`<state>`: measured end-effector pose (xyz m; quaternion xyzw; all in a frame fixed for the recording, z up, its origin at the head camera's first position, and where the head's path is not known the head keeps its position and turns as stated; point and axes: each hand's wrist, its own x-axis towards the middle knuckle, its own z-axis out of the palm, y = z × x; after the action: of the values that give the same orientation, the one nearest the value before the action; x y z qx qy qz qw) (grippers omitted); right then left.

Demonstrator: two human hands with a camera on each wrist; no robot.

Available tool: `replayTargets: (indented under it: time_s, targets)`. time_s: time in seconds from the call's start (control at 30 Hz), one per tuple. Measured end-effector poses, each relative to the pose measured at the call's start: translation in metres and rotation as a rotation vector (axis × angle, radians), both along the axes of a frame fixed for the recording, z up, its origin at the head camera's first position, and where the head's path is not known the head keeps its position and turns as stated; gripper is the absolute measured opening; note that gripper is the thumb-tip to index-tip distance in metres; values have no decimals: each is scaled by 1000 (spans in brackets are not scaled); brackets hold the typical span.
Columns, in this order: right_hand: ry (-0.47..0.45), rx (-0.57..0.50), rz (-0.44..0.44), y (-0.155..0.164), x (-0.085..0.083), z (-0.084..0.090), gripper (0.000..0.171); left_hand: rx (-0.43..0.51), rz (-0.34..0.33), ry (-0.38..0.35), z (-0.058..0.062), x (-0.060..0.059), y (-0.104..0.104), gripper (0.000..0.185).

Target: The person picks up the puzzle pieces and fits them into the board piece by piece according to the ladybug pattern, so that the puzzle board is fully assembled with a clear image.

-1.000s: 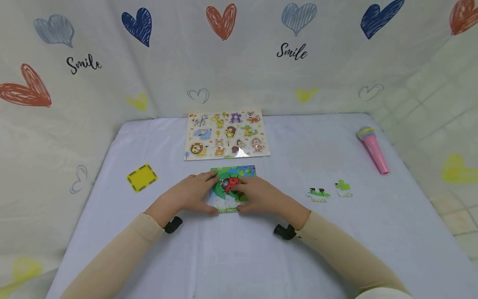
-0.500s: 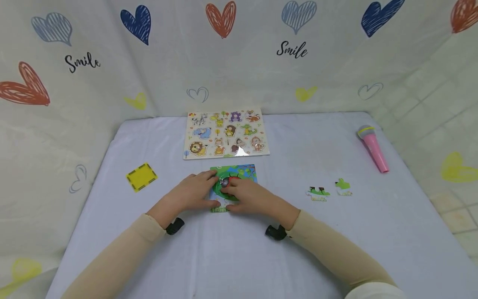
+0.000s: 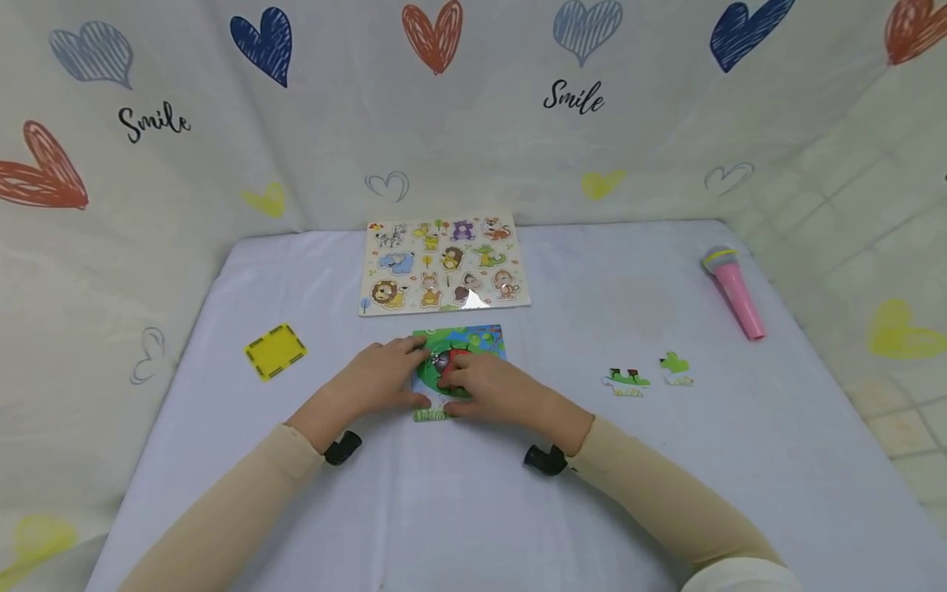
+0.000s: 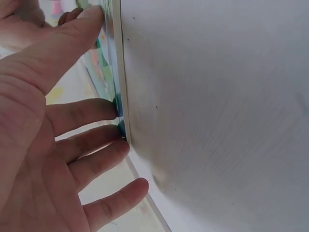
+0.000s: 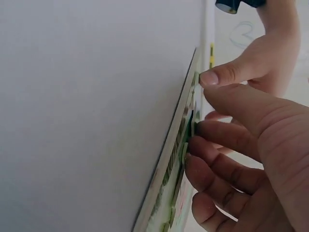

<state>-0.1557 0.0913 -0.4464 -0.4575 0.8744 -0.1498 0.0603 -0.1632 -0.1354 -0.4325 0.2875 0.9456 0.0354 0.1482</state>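
A small jigsaw board [image 3: 484, 333] with a ladybug picture lies on the white tablecloth, its right part covered by a hand. My left hand [image 3: 377, 378] rests along its left edge; in the left wrist view, fairly straight fingers [image 4: 82, 113] touch that edge and the thumb lies over the board. My right hand [image 3: 503, 390] is over the ladybug picture. In the right wrist view its bent fingers [image 5: 207, 171] and thumb hold a thin green puzzle piece [image 5: 192, 116] standing slightly above the board; how firmly is hidden. Two loose puzzle pieces [image 3: 626, 382] lie to the right.
An animal puzzle board [image 3: 444, 267] lies behind the ladybug board. A yellow square with black edge marks [image 3: 275, 352] is at the left, and a pink toy microphone [image 3: 736, 296] at the right. A curtain printed with hearts [image 3: 473, 148] rises behind the table.
My right hand has moved left over the ladybug, covering more of it, then stays about there. The left hand keeps its place at the edge. The head view shifts slightly.
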Motion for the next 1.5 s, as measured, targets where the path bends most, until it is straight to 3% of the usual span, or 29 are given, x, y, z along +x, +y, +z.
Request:
replayTargets:
  time_s: [0.2,0.43,0.77,1.0,1.27,1.5]
  targets:
    - [127,58,110,-1,4,0,29,11,42,-16,0,-4,1,80]
    - [51,100,65,-2,9,3,37,76,103,28,-5,-12,8,70]
    - [10,165,40,-7,12,17,30,97,89,99,-3,-14,8,64]
    - [13,223,24,-3,15,14,36,77,105,72,0,-13,11,64]
    - [17,230,0,-1,25,14,40,34,123,142,-5,-13,19,49]
    - [18,201,-5,4,28,13,40,27,133,133,-2,-7,22,47]
